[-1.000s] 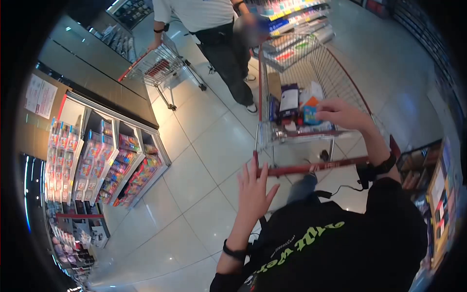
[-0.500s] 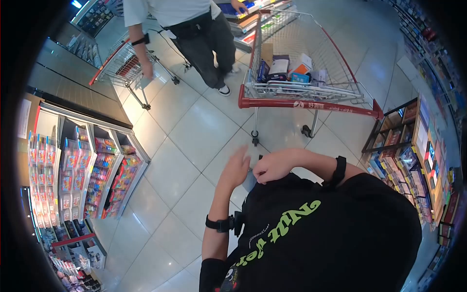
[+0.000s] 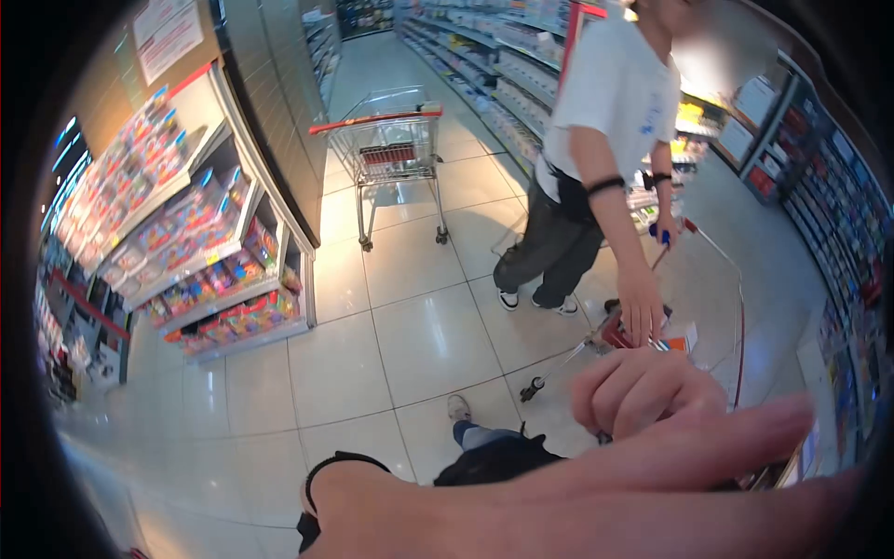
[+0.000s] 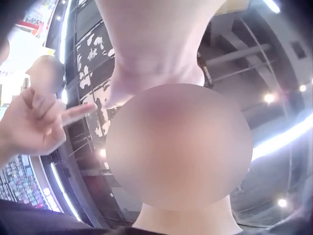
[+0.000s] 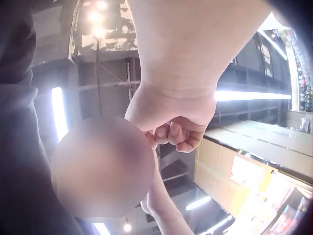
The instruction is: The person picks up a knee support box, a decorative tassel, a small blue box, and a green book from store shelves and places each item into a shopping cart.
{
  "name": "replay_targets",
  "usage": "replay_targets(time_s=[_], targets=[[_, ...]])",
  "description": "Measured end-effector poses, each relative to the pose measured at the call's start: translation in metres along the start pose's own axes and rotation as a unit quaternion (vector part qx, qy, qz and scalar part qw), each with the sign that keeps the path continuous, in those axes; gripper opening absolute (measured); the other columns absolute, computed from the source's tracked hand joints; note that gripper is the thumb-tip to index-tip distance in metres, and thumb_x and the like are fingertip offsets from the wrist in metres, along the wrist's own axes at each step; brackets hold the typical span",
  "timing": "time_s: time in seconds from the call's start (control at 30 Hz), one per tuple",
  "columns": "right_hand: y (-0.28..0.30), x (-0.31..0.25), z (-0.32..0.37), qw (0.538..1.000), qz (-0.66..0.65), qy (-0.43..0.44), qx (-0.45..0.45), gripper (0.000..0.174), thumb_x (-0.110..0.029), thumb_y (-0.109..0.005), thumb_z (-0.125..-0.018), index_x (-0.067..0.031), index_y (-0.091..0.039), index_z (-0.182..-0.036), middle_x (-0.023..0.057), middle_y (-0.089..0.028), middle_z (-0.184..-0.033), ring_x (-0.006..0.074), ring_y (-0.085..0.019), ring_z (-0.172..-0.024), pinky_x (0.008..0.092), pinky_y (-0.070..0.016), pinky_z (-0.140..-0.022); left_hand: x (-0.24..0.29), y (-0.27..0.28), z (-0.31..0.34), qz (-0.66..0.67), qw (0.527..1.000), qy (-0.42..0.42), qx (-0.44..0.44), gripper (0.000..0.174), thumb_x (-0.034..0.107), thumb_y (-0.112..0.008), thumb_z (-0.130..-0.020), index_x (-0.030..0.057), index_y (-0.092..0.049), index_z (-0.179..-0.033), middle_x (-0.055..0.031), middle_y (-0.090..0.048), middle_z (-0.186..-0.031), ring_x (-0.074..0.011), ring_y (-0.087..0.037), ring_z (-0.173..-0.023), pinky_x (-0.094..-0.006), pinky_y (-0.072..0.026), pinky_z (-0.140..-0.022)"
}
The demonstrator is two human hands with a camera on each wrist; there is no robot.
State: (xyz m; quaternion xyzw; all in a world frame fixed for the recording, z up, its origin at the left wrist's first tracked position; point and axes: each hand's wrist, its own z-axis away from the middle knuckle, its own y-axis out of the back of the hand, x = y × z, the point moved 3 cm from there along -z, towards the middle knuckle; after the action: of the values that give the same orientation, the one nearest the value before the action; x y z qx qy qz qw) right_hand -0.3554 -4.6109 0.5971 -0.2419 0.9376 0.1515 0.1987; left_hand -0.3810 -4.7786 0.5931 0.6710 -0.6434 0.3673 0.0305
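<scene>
My left hand (image 3: pixel 652 494) stretches large across the lower foreground of the head view, its fingers straight and pointing right. Just beyond it is my right hand (image 3: pixel 652 391), its fingers curled in. In the left wrist view the right hand (image 4: pixel 36 122) has one finger sticking out and the others bent. Nothing shows in either hand. Both are raised close to my head, as the wrist views look up at a blurred face and the ceiling. Past my right hand a shopping cart (image 3: pixel 740 279) is partly hidden, an orange-and-white box (image 3: pixel 684 337) showing in it.
A person in a white shirt (image 3: pixel 605 93) stands ahead, one hand (image 3: pixel 643 298) reaching down toward the cart. A second shopping cart (image 3: pixel 386 154) stands farther off on the tiled floor (image 3: pixel 345 373). A display shelf (image 3: pixel 209 252) of colourful packages is at left; stocked shelves (image 3: pixel 824 214) line the right.
Both my hands have come up from in front of my chest toward the head camera. The view has turned, and the other person has moved to the nearer cart and reaches toward it.
</scene>
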Motion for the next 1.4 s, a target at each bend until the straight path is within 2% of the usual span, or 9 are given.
replay_targets(time_s=[0.47, 0.7, 0.77, 0.83, 0.97, 1.03, 1.13, 1.27, 1.4], targets=[[0.193, 0.173, 0.123, 0.843, -0.04, -0.313, 0.436, 0.019, -0.007, -0.049, -0.077, 0.0048, -0.054, -0.09, -0.0034, -0.028, -0.051, 0.0082, -0.028, -0.046, 0.0276, -0.0338, -0.051, -0.085, 0.1, -0.139, -0.037, 0.999, -0.003, -0.012, 0.06, 0.035, -0.042, -0.079, -0.0022, -0.044, -0.126, -0.0123, -0.05, -0.123, -0.0294, -0.041, -0.118, -0.044, -0.0334, -0.096], [0.248, 0.276, 0.124, 0.794, 0.004, -0.492, 0.356, 0.017, -0.009, -0.044, -0.085, 0.0025, -0.055, -0.089, -0.0025, -0.037, -0.058, 0.0068, -0.033, -0.052, 0.0248, -0.036, -0.057, -0.058, 0.226, -0.168, -0.056, 0.996, 0.056, -0.05, 0.059, 0.029, -0.045, -0.075, -0.001, -0.044, -0.126, -0.0109, -0.052, -0.12, -0.0254, -0.042, -0.117, -0.041, -0.033, -0.097], [0.271, 0.32, 0.124, 0.774, 0.002, -0.545, 0.323, 0.018, -0.011, -0.043, -0.087, 0.0019, -0.055, -0.087, -0.0016, -0.041, -0.062, 0.0072, -0.036, -0.056, 0.024, -0.0363, -0.059, -0.07, 0.285, -0.184, 0.024, 0.977, 0.21, -0.023, 0.051, 0.022, -0.043, -0.079, -0.0021, -0.045, -0.124, -0.0082, -0.054, -0.115, -0.0246, -0.047, -0.112, -0.0375, -0.032, -0.098], [0.309, 0.377, 0.098, 0.884, 0.123, -0.404, 0.201, 0.02, -0.016, -0.044, -0.089, 0.0015, -0.054, -0.087, -0.0005, -0.046, -0.069, 0.0074, -0.041, -0.064, 0.0236, -0.0373, -0.062, -0.097, 0.355, -0.196, -0.137, 0.973, 0.182, -0.029, 0.038, 0.014, -0.043, -0.085, 0.0035, -0.048, -0.121, -0.0129, -0.054, -0.113, -0.0216, -0.053, -0.098, -0.0297, -0.0404, -0.088], [0.382, 0.509, 0.046, 0.828, 0.353, -0.425, 0.092, 0.025, -0.022, -0.051, -0.087, 0.0013, -0.057, -0.092, 0.0091, -0.057, -0.08, 0.0191, -0.054, -0.074, 0.0281, -0.0426, -0.069, -0.111, 0.477, -0.202, -0.747, 0.644, 0.138, -0.09, 0.033, 0.013, -0.053, -0.081, 0.0036, -0.052, -0.113, -0.0166, -0.052, -0.11, -0.0295, -0.05, -0.102, -0.0473, -0.0291, -0.099], [0.408, 0.567, 0.046, 0.812, 0.422, -0.398, 0.067, 0.025, -0.022, -0.051, -0.087, 0.0012, -0.057, -0.095, 0.0117, -0.058, -0.082, 0.0233, -0.056, -0.076, 0.0306, -0.044, -0.07, -0.118, 0.555, -0.193, -0.818, 0.539, 0.183, -0.083, 0.037, 0.013, -0.056, -0.079, 0.0032, -0.05, -0.114, -0.0163, -0.052, -0.108, -0.0314, -0.046, -0.108, -0.0498, -0.0277, -0.1], [0.438, 0.626, 0.065, 0.764, 0.599, -0.238, 0.017, 0.028, -0.024, -0.049, -0.088, 0.0012, -0.057, -0.099, 0.0159, -0.06, -0.085, 0.0306, -0.058, -0.081, 0.0381, -0.0456, -0.072, -0.123, 0.656, -0.174, -0.853, 0.484, 0.192, 0.002, 0.036, 0.014, -0.055, -0.079, 0.0036, -0.051, -0.113, -0.0155, -0.052, -0.11, -0.0305, -0.043, -0.113, -0.0508, -0.0288, -0.098], [0.433, 0.622, 0.072, 0.628, 0.597, -0.498, -0.035, 0.028, -0.027, -0.047, -0.089, -0.0027, -0.059, -0.096, 0.0169, -0.062, -0.079, 0.0355, -0.058, -0.07, 0.043, -0.0454, -0.069, -0.141, 0.755, -0.184, -0.807, 0.445, 0.388, 0.026, 0.042, 0.018, -0.05, -0.078, 0.0041, -0.051, -0.117, -0.0207, -0.057, -0.106, -0.0357, -0.05, -0.108, -0.052, -0.0331, -0.093], [0.437, 0.61, 0.079, 0.634, 0.599, -0.487, 0.039, 0.025, -0.026, -0.051, -0.086, -0.0049, -0.063, -0.079, 0.0146, -0.062, -0.065, 0.0343, -0.057, -0.062, 0.0421, -0.044, -0.059, -0.187, 0.803, -0.202, -0.7, 0.483, 0.525, 0.015, 0.031, 0.013, -0.048, -0.077, 0.0026, -0.061, -0.103, -0.0179, -0.063, -0.098, -0.0311, -0.06, -0.095, -0.0429, -0.0467, -0.079]])
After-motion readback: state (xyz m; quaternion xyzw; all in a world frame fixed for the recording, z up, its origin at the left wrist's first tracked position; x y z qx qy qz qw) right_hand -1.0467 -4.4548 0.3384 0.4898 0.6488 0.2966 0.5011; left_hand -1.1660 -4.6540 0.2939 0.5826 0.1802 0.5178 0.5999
